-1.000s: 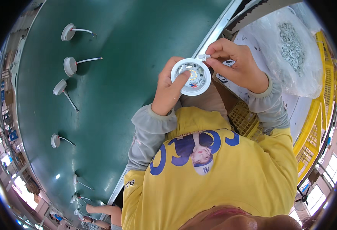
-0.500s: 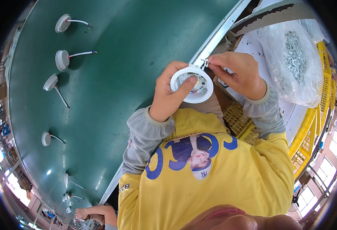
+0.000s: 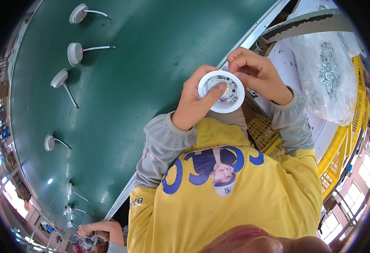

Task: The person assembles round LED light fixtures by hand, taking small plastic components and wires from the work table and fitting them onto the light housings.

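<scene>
Green worktop (image 3: 121, 84) and yellow crate (image 3: 333, 156)
Worktop across the left half of the frame, crate along the right edge, bright windows (image 3: 367, 171) at lower right

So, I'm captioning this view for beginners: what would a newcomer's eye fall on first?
Probably the bright yellow top across the lower middle. Just above it, the left hand holds a round white lamp part, the right hand at its upper-right edge. Next, the green surface on the left, with white round pieces trailing cables, and the clear bag of small grey bits at upper right.
</scene>
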